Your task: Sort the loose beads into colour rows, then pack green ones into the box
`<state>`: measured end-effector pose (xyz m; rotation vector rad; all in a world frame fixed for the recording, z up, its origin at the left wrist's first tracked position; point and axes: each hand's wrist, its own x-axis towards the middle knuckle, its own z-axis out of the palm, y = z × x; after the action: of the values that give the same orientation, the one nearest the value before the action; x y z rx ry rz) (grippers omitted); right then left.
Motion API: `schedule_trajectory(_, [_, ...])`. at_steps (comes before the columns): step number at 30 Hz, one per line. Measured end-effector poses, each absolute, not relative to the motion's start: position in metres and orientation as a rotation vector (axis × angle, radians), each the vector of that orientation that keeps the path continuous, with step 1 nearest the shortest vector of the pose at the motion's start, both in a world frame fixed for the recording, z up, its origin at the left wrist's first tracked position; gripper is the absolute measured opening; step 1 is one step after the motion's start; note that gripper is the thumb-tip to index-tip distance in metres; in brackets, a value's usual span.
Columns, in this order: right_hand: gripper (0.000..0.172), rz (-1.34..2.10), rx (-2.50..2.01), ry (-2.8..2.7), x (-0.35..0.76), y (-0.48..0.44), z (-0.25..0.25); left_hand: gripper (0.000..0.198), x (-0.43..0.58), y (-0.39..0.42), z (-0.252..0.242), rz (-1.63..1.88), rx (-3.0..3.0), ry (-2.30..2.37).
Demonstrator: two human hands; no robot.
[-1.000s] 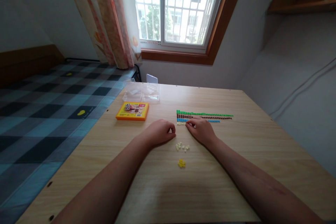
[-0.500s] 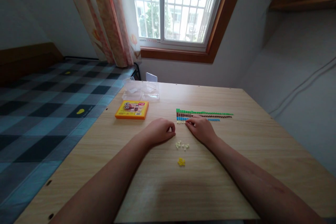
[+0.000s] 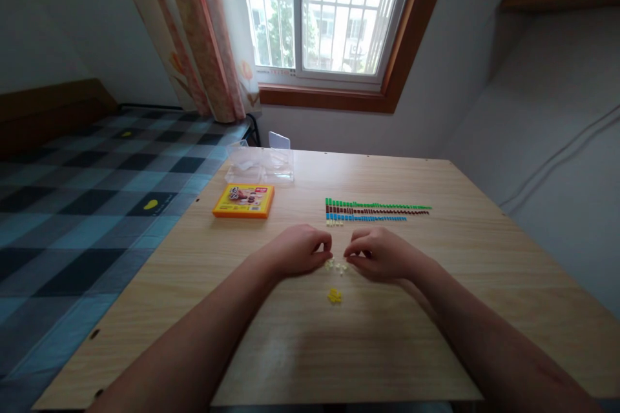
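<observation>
- Pale wooden tabletop (image 3: 484, 284) spreads around the cream pile (image 3: 338, 266), a loose scatter of tiny pieces; a barred window (image 3: 334, 19) stands far beyond the pile.
- Left hand (image 3: 300, 251): just left of the cream pile, fingers curled, thumb and forefinger tips close together at its edge; whether they grip a piece, I cannot tell.
- Right hand (image 3: 382, 255): just right of the cream pile, fingers bent, thumb and forefinger nearly meeting; again, I cannot tell if anything is pinched.
- Yellow pile (image 3: 334, 296): near the cream pile, on its wearer's side.
- Beyond the cream pile: a short cream row (image 3: 334, 223), then longer blue (image 3: 367, 218), brown (image 3: 378, 211) and green rows (image 3: 378, 206), side by side.
- Orange-and-yellow box (image 3: 245, 200): well left of the cream pile and farther off, with clear plastic containers (image 3: 261, 164) behind.
</observation>
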<state>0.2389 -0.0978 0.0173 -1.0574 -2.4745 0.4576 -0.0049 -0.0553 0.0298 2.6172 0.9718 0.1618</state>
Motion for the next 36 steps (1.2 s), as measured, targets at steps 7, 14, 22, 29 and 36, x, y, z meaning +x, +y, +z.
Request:
schedule_trajectory(7, [0.026,0.574,-1.033,-2.584,0.238,-0.103,0.026,0.017,-0.006,-0.053,0.031,0.183,2.5,0.954])
schedule_trajectory(14, [0.027,0.548,-1.04,-2.611,0.238,-0.102,0.024,0.024,-0.007,-0.05,0.028,0.16,2.353,0.832])
schedule_trajectory(22, [0.025,0.489,-1.075,-2.62,0.241,-0.1,0.024,0.024,-0.008,-0.051,0.034,0.088,2.334,0.76])
schedule_trajectory(29, [0.018,0.434,-1.162,-2.572,0.247,-0.094,0.024,0.019,-0.007,-0.054,0.036,0.104,2.393,0.722])
schedule_trajectory(36, [0.015,0.317,-1.232,-2.494,0.249,-0.088,0.016,0.022,-0.003,-0.063,0.038,0.099,2.533,0.68])
